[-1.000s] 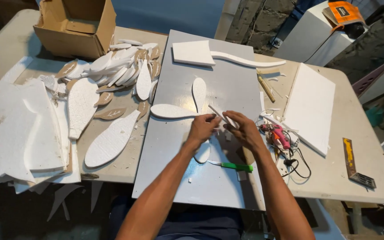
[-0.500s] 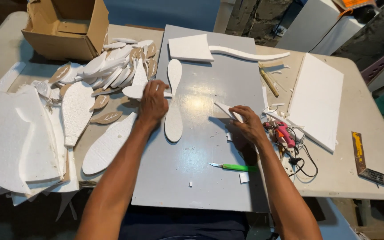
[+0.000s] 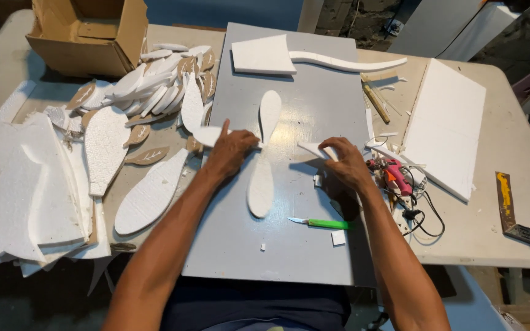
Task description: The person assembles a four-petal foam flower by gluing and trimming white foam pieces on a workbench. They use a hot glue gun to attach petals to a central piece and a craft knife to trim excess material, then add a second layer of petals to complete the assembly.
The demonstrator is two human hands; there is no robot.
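A long white two-lobed foam shape (image 3: 261,190) lies lengthwise on the grey board (image 3: 289,257). A smaller foam petal (image 3: 205,135) lies crosswise at its left, reaching its narrow waist. My left hand (image 3: 231,152) rests on the petal's inner end where the two pieces meet, fingers curled over it. My right hand (image 3: 346,164) is just right of the long shape and pinches a small white foam sliver (image 3: 311,149) above the board. A green-handled knife (image 3: 323,224) lies on the board below my right hand.
An open cardboard box (image 3: 87,37) stands at the back left, beside a heap of foam leaves (image 3: 154,92). Cut foam sheets (image 3: 26,184) are stacked at the left. A foam slab (image 3: 449,122), glue gun (image 3: 394,175) with cord, and metal square (image 3: 513,208) are at the right.
My left hand left the right hand's side and went to the crossing foam pieces, where it now stays. The right hand keeps its foam sliver. The camera has tilted slightly.
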